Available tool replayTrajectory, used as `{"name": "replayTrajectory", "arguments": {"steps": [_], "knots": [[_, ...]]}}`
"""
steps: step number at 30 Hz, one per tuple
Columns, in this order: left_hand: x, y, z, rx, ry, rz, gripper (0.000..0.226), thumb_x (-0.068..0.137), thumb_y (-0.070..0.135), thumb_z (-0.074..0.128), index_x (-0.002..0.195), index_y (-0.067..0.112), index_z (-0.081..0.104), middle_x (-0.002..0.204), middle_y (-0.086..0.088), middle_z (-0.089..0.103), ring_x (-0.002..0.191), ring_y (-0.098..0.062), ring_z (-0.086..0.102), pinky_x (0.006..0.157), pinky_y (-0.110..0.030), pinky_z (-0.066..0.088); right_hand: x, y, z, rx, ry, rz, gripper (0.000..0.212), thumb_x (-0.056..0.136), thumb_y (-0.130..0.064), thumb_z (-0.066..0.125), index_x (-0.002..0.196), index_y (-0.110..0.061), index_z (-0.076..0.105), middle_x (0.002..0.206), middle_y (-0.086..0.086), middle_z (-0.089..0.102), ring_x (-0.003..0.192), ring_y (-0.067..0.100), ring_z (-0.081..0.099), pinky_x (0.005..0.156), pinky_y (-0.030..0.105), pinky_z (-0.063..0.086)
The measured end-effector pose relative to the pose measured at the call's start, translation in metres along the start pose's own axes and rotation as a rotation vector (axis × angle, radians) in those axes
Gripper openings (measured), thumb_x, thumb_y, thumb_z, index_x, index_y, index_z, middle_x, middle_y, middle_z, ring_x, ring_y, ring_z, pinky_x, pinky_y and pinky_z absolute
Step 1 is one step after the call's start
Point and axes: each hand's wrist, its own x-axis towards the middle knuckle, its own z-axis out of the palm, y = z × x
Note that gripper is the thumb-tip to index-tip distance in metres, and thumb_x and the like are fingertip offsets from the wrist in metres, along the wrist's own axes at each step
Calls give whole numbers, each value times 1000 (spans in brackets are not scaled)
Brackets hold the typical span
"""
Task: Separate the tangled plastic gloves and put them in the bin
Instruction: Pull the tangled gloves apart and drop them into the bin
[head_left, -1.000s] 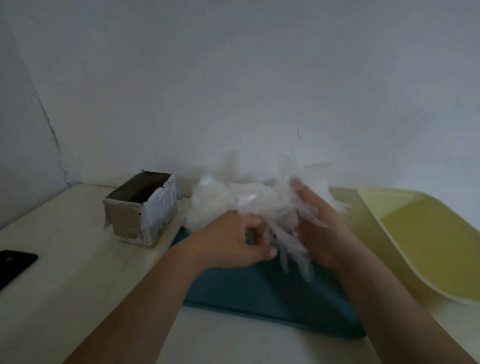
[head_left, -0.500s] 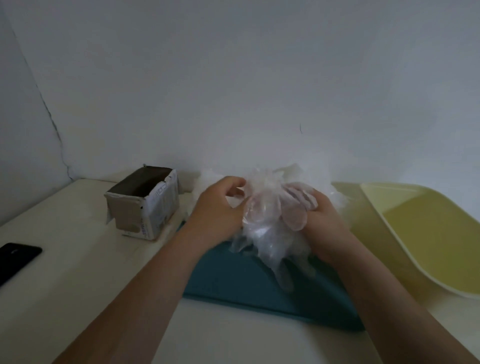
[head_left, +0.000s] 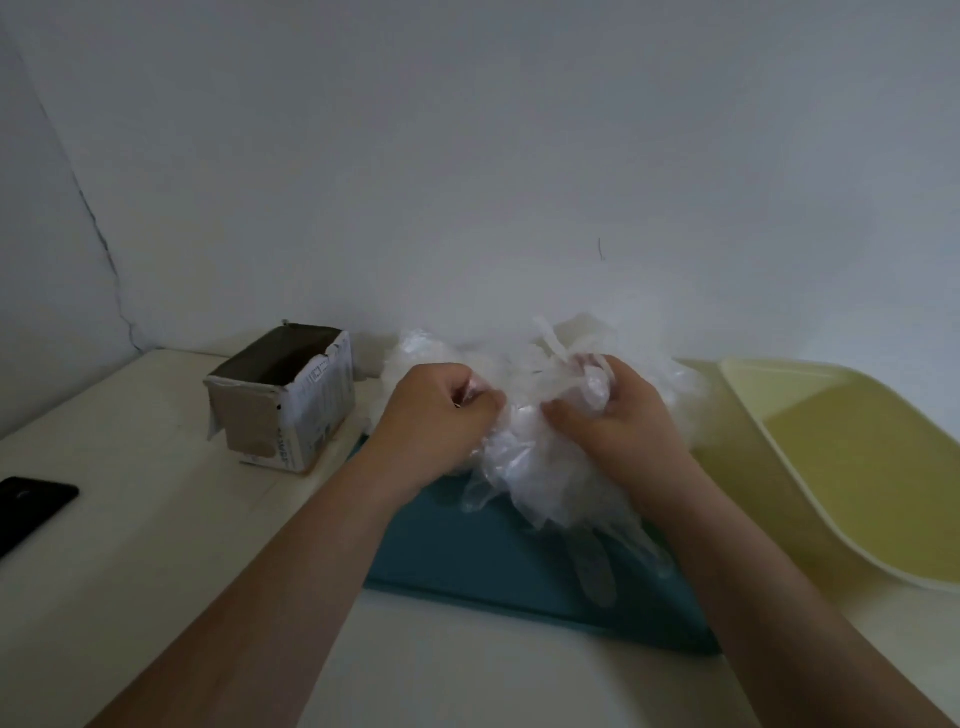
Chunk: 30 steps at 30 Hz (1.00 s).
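1. Plastic gloves (head_left: 524, 441) form one clear, crumpled clump at the centre of the frame, held just above the far part of a teal tray (head_left: 457, 566) that lies on the table (head_left: 130, 571). More of the pile sits behind the hands, against the wall.
2. The left hand (head_left: 441, 415) grips the left side of the clump, its fingers (head_left: 480, 402) curled tight and pinching a fold of plastic. The right hand (head_left: 623, 426) grips the right side, fingers curled into the film with several strips draped over them.
3. The two grips face each other with the tangle between them. This looks like a set-up for pulling the hands apart so that one glove slides free.
4. Holding the clump over the tray probably means anything that drops lands there rather than on the bare table.
5. The clump is roughly round, with no clear long axis. Loose glove fingers trail down toward the lower edge of the frame, the longest one (head_left: 595, 574) lying over the tray; a few short strips stick up at the top.
6. A yellow-green tub (head_left: 779, 467) stands at the right of the frame, near the right hand and probably the bin. An open cardboard box (head_left: 291, 400) stands at the left, so which is meant is not certain.
7. A dark phone (head_left: 31, 504) lies at the far left edge.
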Motion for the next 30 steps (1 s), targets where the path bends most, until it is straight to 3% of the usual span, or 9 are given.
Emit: {"name": "replayTrajectory", "arguments": {"steps": [4, 9, 12, 15, 19, 23, 25, 28, 30], "knots": [[5, 3, -13, -4, 183, 9, 31, 97, 30, 71, 72, 12, 69, 63, 2, 63, 58, -6, 53, 55, -14, 43, 0, 4, -1, -66, -9, 35, 26, 91, -21, 73, 116, -23, 67, 104, -5, 73, 96, 15, 70, 78, 32, 59], [3, 20, -37, -293, 583, 113, 22, 103, 29, 60, 89, 13, 67, 86, -2, 76, 78, -11, 73, 67, -30, 56, 3, 7, 7, -204, 18, 113, 16, 95, -20, 66, 109, -27, 62, 95, -11, 67, 94, 18, 67, 75, 30, 53], [-2, 30, -39, -397, 417, 105, 8, 94, 21, 71, 87, 20, 67, 91, -3, 78, 89, -23, 75, 82, -44, 63, -1, -1, 9, -215, -14, 109, 31, 90, -18, 74, 115, -27, 59, 98, -12, 66, 95, 19, 67, 72, 28, 53], [-7, 31, -36, -379, 325, 114, 20, 85, 23, 78, 84, 12, 62, 93, -18, 71, 97, -42, 69, 88, -60, 61, -7, -23, 0, 189, -110, 198, 65, 78, -11, 86, 134, -28, 58, 123, -4, 70, 108, 24, 70, 86, 42, 61], [-8, 35, -38, -317, 361, 139, 23, 89, 18, 78, 82, 9, 58, 90, -20, 70, 91, -39, 72, 84, -60, 60, -17, -67, -20, 128, 2, 69, 105, 78, -17, 88, 159, -42, 26, 162, -7, 33, 146, 15, 34, 109, 40, 35], [-11, 34, -33, -163, 292, 139, 17, 92, 17, 75, 87, 18, 59, 86, -7, 74, 86, -25, 74, 82, -50, 62, -41, -92, -15, -313, 246, -360, 49, 85, -30, 81, 130, -30, 64, 132, -8, 61, 120, 8, 58, 96, 26, 52], [-12, 34, -31, -115, 244, 125, 12, 95, 23, 73, 100, 25, 62, 94, 5, 76, 90, -13, 74, 83, -38, 62, -48, -97, -8, -148, 47, -274, 12, 91, -30, 75, 101, -23, 75, 93, -7, 75, 82, 11, 72, 70, 29, 62], [-12, 33, -30, -133, 226, 155, 17, 96, 21, 71, 110, 29, 68, 96, 8, 78, 92, -9, 75, 86, -33, 63, -44, -85, 11, -80, -359, 36, 24, 98, -38, 67, 98, -16, 76, 86, 0, 78, 75, 18, 76, 70, 39, 66], [-14, 35, -31, -222, 226, 174, 14, 97, 11, 69, 104, 22, 73, 89, 3, 79, 88, -11, 76, 86, -35, 63, -32, -59, 19, -150, -349, 76, 29, 97, -42, 67, 114, -19, 74, 98, -4, 78, 87, 13, 76, 83, 40, 65]]}}
